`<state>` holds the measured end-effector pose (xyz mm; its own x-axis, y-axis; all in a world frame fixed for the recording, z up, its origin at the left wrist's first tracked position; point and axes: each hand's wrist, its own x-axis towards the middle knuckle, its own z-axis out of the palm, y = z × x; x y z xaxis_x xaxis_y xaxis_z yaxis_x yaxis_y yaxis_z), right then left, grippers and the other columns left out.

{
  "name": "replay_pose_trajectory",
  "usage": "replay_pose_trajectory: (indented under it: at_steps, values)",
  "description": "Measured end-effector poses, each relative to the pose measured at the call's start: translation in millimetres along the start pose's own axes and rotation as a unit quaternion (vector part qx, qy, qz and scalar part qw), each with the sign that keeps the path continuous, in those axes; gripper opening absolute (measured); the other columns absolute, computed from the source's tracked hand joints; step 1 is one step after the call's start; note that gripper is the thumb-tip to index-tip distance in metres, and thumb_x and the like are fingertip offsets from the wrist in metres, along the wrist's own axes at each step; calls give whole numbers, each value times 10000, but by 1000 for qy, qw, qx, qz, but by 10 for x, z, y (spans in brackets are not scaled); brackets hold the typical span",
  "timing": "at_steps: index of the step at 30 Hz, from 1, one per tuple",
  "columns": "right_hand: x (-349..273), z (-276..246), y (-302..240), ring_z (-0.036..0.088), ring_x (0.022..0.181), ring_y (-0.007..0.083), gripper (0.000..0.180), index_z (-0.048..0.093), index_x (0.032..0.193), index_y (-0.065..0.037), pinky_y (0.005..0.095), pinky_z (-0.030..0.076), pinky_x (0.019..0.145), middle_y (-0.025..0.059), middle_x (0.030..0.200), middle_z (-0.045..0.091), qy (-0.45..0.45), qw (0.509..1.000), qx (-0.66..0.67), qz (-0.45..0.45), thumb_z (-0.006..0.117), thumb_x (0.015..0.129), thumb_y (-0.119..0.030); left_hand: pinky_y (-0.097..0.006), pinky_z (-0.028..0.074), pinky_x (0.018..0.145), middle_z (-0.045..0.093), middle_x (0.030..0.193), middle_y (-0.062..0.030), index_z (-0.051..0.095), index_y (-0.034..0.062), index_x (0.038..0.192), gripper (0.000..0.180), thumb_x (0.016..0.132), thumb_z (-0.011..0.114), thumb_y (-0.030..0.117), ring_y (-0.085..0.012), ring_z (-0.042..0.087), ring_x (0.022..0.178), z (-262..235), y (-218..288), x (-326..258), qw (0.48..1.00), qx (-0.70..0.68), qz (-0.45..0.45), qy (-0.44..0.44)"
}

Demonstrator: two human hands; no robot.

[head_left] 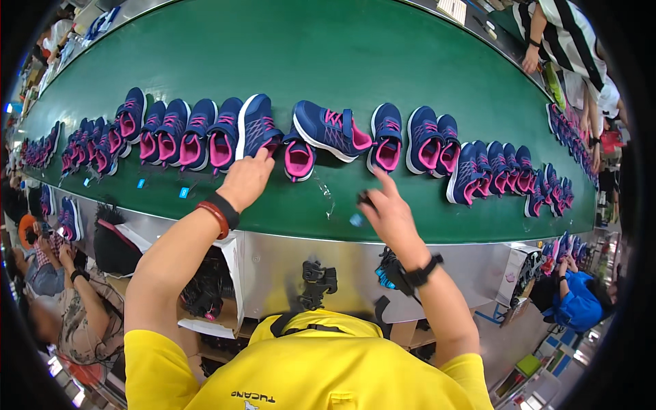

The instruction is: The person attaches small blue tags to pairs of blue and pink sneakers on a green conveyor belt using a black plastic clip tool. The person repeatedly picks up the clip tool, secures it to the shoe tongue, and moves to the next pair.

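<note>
Navy mesh sneaker with pink lining and white sole (255,126) grasped at heel by left hand (249,179). Small dark item (366,199), blurred, pinched in right hand (391,213). Between and beyond hands, 1 pink-laced navy sneaker (326,128) tipped sideways on green worktop (410,68). Navy-and-pink sneaker row (195,133) set left of left hand.

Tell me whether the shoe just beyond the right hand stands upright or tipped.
Upright: the shoe shows laces and pink opening facing up.

Left grip (246,181) holds navy sneaker (256,124); right grip (370,190) holds dark item (367,200) above green table (355,48).
</note>
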<state>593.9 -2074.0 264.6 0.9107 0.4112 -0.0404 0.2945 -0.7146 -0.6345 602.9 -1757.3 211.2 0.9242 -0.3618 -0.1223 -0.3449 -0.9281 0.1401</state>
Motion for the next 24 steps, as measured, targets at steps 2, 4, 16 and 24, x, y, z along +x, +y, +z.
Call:
replay_pose_trajectory:
  at_steps: [2,4,16,24]
  values:
    - [452,179,19,624,915,377,171,594,849,-28,428,520,728,202,1364,469,-16,999,-46,6,709,769,-125,-460,508,616,527,954,-162,526,20,941,113,831,529,46,-343,627,744,-68,-59,-28,998,-66,-8,-3]
    - [689,397,259,626,868,377,174,597,827,-28,439,515,708,199,1276,511,2,998,-60,-29,713,771,-145,-473,503,647,525,987,-168,509,15,983,158,825,519,9,-373,619,786,-108,-72,-67,991,-132,-16,9]
    - [711,475,-352,634,677,391,167,611,881,-19,470,536,646,207,1144,549,82,987,-123,65,655,860,-179,-435,505,744,578,1041,-140,529,29,1016,236,796,588,-34,-378,598,917,57,-207,-252,963,-267,-22,9]
    - [514,1004,-698,687,743,206,202,502,1070,19,315,540,646,147,965,629,-230,815,454,279,394,1007,-139,-473,486,652,583,908,-143,541,53,935,83,856,519,45,-389,604,762,119,-234,-162,965,-260,14,17]
